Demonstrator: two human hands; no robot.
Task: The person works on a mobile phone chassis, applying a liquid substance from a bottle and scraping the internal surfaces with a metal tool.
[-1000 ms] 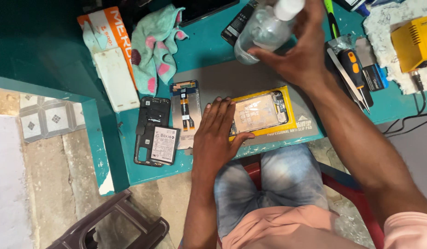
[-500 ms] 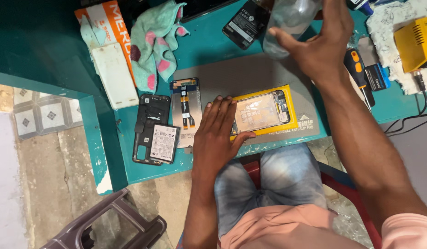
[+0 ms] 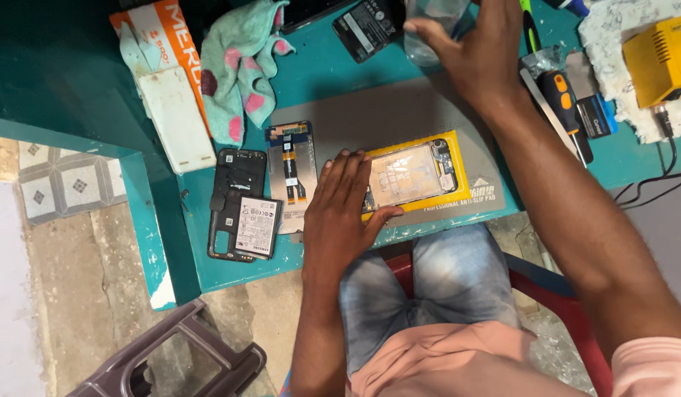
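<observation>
Since a moment ago, my right hand [image 3: 479, 55] is carrying the clear bottle [image 3: 429, 29], gripped, farther up the teal table [image 3: 326, 66]; my left hand [image 3: 342, 213] is pressing flat, fingers spread, on the opened phone [image 3: 408, 175] lying on the grey mat [image 3: 384, 117].

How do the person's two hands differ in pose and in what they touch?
The left hand lies flat, fingers spread, on the opened phone at the near edge of the mat; the right hand reaches far and curls around a clear bottle. Both are bare.
</observation>
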